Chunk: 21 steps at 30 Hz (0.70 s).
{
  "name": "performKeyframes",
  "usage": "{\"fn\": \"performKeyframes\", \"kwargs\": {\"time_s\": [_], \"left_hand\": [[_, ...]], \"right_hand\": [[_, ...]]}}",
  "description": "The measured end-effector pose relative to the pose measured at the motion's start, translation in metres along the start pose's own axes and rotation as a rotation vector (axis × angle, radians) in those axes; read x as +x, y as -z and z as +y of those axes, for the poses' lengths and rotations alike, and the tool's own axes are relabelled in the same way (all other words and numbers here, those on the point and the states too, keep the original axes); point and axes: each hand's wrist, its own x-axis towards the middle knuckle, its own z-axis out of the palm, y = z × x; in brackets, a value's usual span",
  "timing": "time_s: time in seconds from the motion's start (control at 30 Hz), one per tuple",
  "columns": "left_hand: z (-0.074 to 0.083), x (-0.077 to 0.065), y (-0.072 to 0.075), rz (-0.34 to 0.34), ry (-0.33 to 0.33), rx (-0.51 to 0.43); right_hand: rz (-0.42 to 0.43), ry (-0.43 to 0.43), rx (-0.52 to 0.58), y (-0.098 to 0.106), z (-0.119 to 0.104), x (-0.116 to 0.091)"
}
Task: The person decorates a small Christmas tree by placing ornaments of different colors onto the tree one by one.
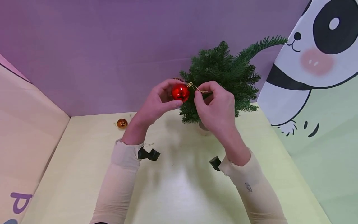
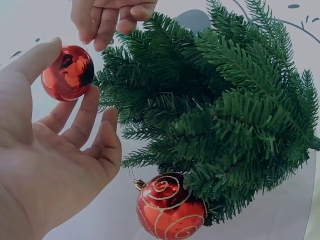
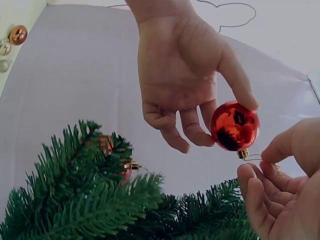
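Observation:
A shiny red Christmas bauble (image 1: 180,92) with a gold cap is held between the thumb and fingers of my left hand (image 1: 159,101). My right hand (image 1: 215,104) pinches the bauble's thin gold string between thumb and forefinger, just right of the cap. Both hands are raised in front of a small green artificial Christmas tree (image 1: 221,71). In the left wrist view, a larger red bauble (image 2: 171,207) with gold glitter swirls is by the tree's branches, below the left hand; the right wrist view shows it partly behind needles.
An orange-gold bauble (image 1: 122,123) lies on the pale table (image 1: 84,149) left of the left forearm. Next to it in the right wrist view are two paler small baubles (image 3: 4,47). A purple wall stands behind; a panda-print panel (image 1: 313,59) is at right.

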Motion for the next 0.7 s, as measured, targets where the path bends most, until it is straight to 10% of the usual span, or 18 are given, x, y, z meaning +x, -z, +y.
{"fn": "performKeyframes", "kwargs": {"time_s": [0.33,0.7], "left_hand": [[-0.007,-0.004,0.0,-0.044,0.054,0.026],[-0.004,0.0,-0.011,-0.029,0.031,0.31]], "right_hand": [[-0.043,-0.016,-0.049,0.006,0.001,0.008],[-0.165,0.032,-0.149,0.007,0.001,0.011]]}}
